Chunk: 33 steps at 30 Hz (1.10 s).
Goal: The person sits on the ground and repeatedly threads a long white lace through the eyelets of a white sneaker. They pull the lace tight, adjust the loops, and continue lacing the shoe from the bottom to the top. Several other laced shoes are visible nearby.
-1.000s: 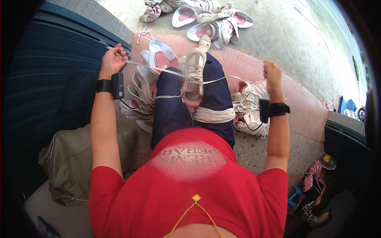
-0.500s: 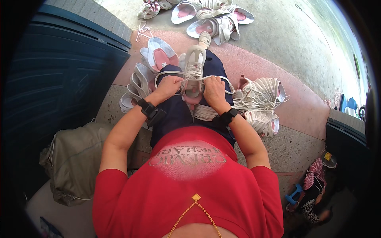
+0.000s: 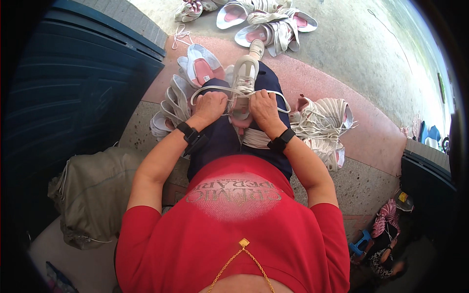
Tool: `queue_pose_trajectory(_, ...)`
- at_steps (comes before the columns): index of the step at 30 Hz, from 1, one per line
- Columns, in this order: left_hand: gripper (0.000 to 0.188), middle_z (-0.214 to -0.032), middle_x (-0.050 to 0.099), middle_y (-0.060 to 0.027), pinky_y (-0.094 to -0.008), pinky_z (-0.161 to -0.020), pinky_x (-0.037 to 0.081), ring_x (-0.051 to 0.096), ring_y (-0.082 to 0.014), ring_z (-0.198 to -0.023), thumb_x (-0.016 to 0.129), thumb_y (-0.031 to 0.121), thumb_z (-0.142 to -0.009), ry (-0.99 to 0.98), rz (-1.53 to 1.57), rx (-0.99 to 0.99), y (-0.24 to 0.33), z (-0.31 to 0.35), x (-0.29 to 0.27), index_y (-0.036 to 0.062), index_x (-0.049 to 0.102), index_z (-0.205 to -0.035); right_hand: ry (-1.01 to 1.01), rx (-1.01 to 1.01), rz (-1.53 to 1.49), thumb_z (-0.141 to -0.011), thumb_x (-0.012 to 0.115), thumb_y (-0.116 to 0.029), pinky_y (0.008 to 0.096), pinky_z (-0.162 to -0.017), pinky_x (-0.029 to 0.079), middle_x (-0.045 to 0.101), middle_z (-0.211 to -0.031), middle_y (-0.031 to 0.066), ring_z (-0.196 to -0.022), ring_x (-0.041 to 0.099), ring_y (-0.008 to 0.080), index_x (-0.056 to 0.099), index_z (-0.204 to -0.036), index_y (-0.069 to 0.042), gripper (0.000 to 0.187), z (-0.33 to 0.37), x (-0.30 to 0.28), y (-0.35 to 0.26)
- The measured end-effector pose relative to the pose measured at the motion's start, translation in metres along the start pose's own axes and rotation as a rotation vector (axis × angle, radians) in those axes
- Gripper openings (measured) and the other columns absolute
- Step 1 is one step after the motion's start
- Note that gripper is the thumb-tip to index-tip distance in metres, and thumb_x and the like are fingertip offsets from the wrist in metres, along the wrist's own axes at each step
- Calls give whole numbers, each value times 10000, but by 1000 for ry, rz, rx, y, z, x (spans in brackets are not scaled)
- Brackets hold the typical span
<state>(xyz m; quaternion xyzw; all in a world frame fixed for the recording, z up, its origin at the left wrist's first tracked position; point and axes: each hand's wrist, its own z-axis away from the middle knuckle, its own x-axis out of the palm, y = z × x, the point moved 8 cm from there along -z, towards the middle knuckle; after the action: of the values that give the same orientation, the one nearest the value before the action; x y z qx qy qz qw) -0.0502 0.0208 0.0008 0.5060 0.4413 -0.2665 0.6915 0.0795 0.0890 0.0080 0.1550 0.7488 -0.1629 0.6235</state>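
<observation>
A pale beige and white sneaker lies across my lap, its toe pointing away from me and its heel toward me. White laces run out from its opening to both sides. My left hand is closed on a shoelace at the left of the shoe, with a loop arching over the fingers. On the other side, my right hand pinches the lace close to the shoe's opening; another loop curves out past its wrist side. Part of the shoe's heel is pink.
Shoe uppers are stacked at my right, and more pink-lined uppers lie at my left. A further pile rests on the concrete ahead. A dark blue door stands at left, near a grey-green sack.
My left hand has shifted slightly right and turned with its back more upward. Both hands still hold the lace at the shoe. The whole view has shifted a little.
</observation>
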Motion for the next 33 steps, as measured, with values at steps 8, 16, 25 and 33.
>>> queue_pose_trajectory(8,185,-750,634,-130,-470,-659,448,597,-326,-766,542,193,-816,55,-128,103,16,-8,1,56,625,-723,153,153,-127,-740,624,-216,366,-716,367,513,-788,60,-803,496,228,586,-730,-94,128,6,-16,15)
queue_pose_trajectory(16,176,-725,630,-138,-479,-640,453,609,-335,-759,544,186,-797,-146,-102,105,22,-22,9,62,639,-717,132,156,-140,-758,615,-220,373,-714,357,514,-752,59,-810,491,230,591,-673,-95,153,6,-13,17)
queue_pose_trajectory(25,214,-768,637,-71,-420,-690,401,555,-259,-833,662,297,-732,191,-235,146,47,-6,-13,83,655,-739,147,196,-193,-727,656,-273,386,-749,335,526,-770,59,-838,488,232,643,-729,-91,183,12,-28,16)
queue_pose_trajectory(33,125,-816,625,-31,-408,-688,385,529,-243,-879,637,216,-749,14,-168,12,31,0,4,108,652,-811,97,288,-123,-742,643,-245,395,-769,315,537,-786,39,-856,488,220,657,-753,-109,137,22,-15,26)
